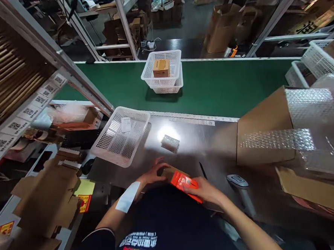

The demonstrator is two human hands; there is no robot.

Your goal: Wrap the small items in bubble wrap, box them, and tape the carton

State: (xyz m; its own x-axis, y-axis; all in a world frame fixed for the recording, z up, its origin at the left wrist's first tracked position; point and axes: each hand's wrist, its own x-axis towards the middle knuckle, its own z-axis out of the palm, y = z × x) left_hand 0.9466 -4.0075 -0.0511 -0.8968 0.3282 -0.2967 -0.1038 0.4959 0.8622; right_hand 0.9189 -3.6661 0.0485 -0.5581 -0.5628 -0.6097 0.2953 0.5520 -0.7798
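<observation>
Steel bench — left hand and right hand clasp orange box.

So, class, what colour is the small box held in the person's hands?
Orange-red on its top face, brown cardboard at the end; the small box shows best in the head view.

We count two bare hands, the left hand and the right hand, and between them one orange box. White mesh baskets come to at least five: one tilted basket on the steel table, two stacked baskets on the green belt with one small brown carton in the top one, and two more baskets at the right edge. We also see one bubble-wrapped packet, one scanner, one black pen, and one large cardboard box draped with bubble wrap.
</observation>
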